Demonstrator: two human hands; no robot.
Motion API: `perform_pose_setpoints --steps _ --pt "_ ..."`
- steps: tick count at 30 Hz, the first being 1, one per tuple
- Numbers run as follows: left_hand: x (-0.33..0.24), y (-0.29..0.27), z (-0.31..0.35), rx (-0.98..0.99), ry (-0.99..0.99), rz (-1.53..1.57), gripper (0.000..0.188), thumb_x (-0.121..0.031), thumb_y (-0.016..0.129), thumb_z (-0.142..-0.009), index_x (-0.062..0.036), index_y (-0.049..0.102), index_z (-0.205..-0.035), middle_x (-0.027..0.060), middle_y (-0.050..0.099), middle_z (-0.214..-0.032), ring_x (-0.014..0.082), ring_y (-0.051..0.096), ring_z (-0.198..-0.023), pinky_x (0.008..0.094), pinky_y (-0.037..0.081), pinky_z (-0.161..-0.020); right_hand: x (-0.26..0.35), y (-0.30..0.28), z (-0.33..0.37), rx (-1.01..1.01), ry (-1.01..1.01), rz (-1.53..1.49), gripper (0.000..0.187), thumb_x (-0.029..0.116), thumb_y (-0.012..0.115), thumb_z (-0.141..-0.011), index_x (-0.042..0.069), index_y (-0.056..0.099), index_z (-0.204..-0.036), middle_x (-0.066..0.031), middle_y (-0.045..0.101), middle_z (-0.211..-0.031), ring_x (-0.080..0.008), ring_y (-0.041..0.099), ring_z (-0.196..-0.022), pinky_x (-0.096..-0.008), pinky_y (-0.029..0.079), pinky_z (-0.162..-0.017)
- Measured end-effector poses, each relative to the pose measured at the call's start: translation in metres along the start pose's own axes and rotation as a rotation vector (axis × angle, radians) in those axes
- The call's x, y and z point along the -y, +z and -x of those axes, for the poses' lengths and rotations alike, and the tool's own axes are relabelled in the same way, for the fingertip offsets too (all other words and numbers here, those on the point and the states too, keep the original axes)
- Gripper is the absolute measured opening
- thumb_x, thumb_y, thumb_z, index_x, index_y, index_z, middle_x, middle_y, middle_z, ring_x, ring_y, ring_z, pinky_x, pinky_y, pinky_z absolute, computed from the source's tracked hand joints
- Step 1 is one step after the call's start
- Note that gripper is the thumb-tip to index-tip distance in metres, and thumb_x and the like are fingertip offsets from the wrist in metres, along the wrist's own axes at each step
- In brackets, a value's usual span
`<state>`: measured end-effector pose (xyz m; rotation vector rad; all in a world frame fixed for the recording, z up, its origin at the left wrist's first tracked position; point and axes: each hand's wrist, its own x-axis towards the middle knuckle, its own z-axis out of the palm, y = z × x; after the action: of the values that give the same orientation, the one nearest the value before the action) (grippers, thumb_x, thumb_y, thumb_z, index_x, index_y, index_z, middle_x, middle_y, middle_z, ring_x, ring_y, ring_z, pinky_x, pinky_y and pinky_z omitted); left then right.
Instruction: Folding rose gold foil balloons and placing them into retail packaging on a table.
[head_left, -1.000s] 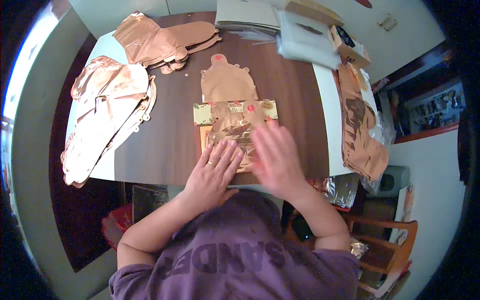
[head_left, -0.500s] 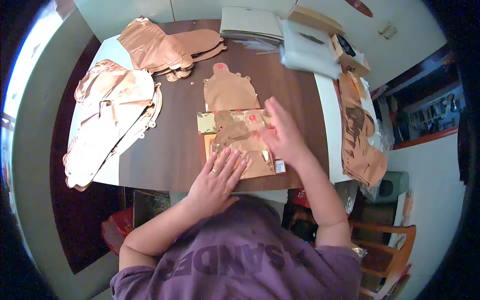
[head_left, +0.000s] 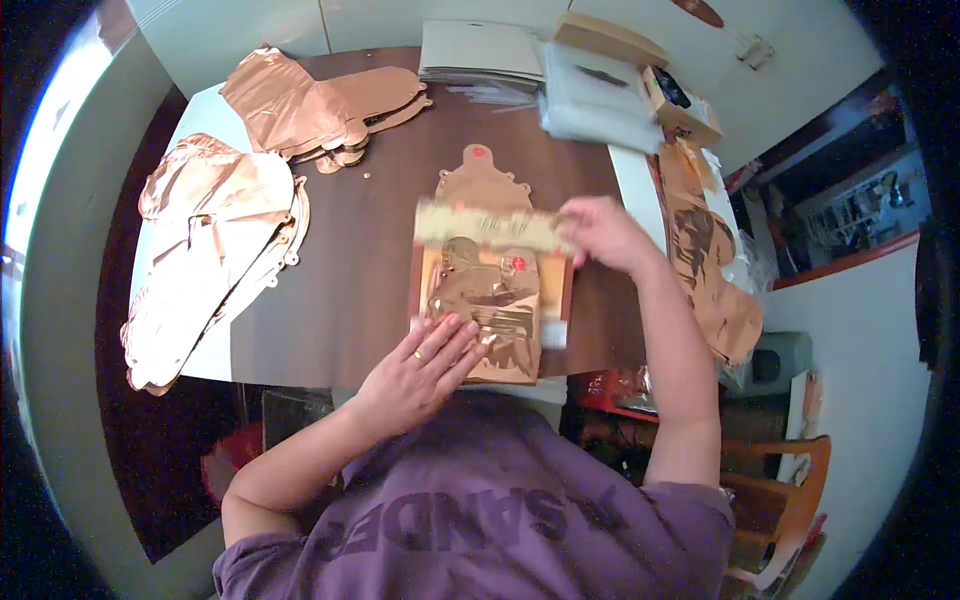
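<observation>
In front of me lies a folded copper-coloured foil sheet (head_left: 490, 325), shiny and creased, with a red mark near its top. It rests on a flat, orange-brown printed piece (head_left: 555, 290). My left hand (head_left: 428, 360) presses flat on the lower left of the foil, fingers stretched out. My right hand (head_left: 608, 235) pinches the right end of a cream printed strip (head_left: 490, 228), which is blurred and crosses above the folded foil. Behind the strip, another copper foil sheet (head_left: 485, 185) with a rounded tab and small side loops lies partly covered.
Stacks of copper foil shapes lie on the left (head_left: 215, 230) and far left (head_left: 300, 100) of the brown table (head_left: 330, 290). White sheets (head_left: 480, 50), clear plastic bags (head_left: 600, 95) and a small box (head_left: 685, 105) stand at the back. More foil (head_left: 705, 250) hangs at the right edge.
My right hand has moved right and closed on the strip's end, and the strip has lifted off the folded foil. The folded foil sits slightly nearer me; my left hand stays flat on it.
</observation>
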<state>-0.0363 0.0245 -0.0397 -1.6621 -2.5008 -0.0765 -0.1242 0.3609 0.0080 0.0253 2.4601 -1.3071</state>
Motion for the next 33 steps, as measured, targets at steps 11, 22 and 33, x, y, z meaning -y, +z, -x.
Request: perform_pose_setpoints --steps 11,22,33 --pt "-0.002 -0.012 0.022 -0.394 0.102 0.288 0.051 -0.031 0.07 -0.077 -0.0087 0.059 -0.121 0.0077 0.056 -0.123 0.0251 0.052 -0.113 0.042 0.043 -0.092 0.039 -0.052 0.063 -0.105 -0.022 -0.372 0.019 0.01 0.061 -0.092 0.002 0.062 -0.109 -0.002 0.065 -0.078 -0.0041 0.053 -0.048 -0.0187 0.043 -0.043" --pt "0.038 -0.017 -0.037 -0.137 0.023 0.343 0.052 -0.034 0.067 -0.08 -0.0103 0.058 -0.126 0.012 0.055 -0.124 0.0329 0.046 -0.126 0.0545 0.031 -0.11 0.021 0.053 0.043 -0.11 0.02 0.604 0.035 0.023 0.071 -0.083 -0.003 0.061 -0.104 -0.0129 0.067 -0.086 -0.0201 0.067 -0.076 -0.0338 0.053 -0.069" --pt "0.07 -0.001 -0.05 -0.115 0.167 0.436 0.049 -0.036 0.063 -0.086 -0.008 0.06 -0.126 0.0154 0.052 -0.135 0.0358 0.045 -0.129 0.0539 0.028 -0.113 0.011 0.026 -0.024 -0.133 0.27 -0.342 0.041 0.018 0.075 -0.081 -0.003 0.061 -0.113 -0.003 0.064 -0.077 -0.0095 0.06 -0.069 -0.0214 0.046 -0.052"
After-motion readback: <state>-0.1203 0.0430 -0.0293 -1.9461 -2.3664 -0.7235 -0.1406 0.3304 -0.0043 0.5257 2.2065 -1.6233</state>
